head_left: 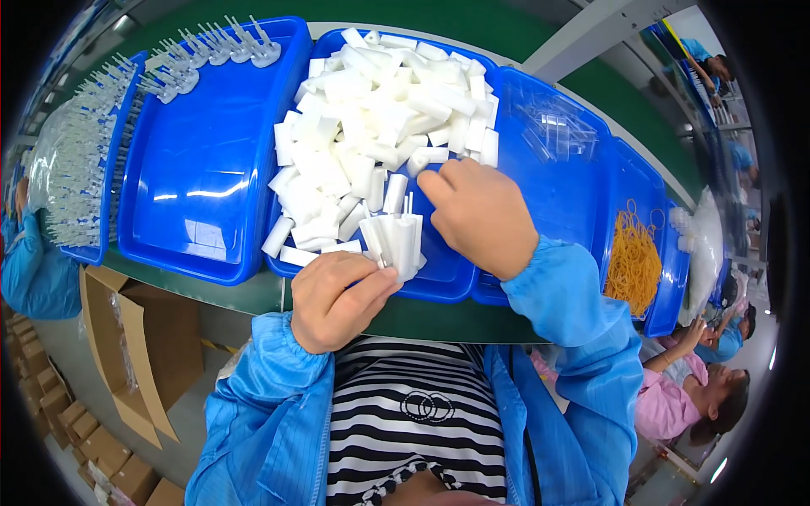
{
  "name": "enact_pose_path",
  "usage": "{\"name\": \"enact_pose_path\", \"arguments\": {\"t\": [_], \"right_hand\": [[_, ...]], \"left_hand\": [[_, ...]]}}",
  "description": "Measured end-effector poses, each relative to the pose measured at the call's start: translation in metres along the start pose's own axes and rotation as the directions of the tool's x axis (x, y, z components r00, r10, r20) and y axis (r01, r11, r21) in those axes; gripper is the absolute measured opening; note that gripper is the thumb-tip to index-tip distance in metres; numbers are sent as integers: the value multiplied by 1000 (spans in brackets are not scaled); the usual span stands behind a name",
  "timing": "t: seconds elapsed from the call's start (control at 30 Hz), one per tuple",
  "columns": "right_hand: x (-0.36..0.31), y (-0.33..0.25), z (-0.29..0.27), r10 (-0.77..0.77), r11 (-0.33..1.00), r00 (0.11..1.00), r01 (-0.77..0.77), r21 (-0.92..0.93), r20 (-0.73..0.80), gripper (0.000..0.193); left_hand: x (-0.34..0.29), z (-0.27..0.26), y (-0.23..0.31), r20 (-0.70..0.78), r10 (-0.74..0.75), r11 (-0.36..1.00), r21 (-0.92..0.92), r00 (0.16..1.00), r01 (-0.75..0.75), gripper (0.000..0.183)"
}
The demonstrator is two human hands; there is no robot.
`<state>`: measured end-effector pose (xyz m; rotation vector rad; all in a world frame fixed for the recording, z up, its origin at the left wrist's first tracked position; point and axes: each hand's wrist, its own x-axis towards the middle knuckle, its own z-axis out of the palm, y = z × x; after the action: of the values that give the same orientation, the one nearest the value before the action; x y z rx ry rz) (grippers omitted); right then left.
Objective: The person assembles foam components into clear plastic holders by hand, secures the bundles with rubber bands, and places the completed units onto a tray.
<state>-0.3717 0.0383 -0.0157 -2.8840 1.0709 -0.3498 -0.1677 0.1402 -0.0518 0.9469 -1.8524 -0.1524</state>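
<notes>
My left hand [342, 295] pinches the base of a small pronged plastic holder, with several white foam tubes [399, 244] standing upright on it. Two thin bare prongs stick up among those tubes. At the near edge of the foam heap, my right hand [483, 215] is closed, its fingertips against a white foam tube [429, 158]; the palm and part of the grip are hidden. A large heap of loose foam tubes [371, 110] fills the blue tray [451, 282] in front of me.
Left stands a blue tray [190, 202] with pronged holders [228, 46] along its far edge; more fill another tray farther left. Clear plastic pieces [561, 131] and yellow rubber bands [633, 261] lie in trays at right. A cardboard box [152, 337] is below left. Other people sit at right.
</notes>
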Motion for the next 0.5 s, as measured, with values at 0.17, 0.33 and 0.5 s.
{"name": "enact_pose_path", "arguments": {"t": [0.17,0.33,0.5], "right_hand": [[-2,-10,-28,476,509,879,-311,802,39,30],[-16,-22,-38,569,152,812,-260,953,131,24],[-34,-24,-45,470,424,882,-260,867,35,19]], "left_hand": [[8,-7,4,131,82,997,-17,988,-80,35],[24,-4,19,271,190,982,-44,944,-185,32],[32,-2,23,329,170,985,-51,929,-163,32]]}}
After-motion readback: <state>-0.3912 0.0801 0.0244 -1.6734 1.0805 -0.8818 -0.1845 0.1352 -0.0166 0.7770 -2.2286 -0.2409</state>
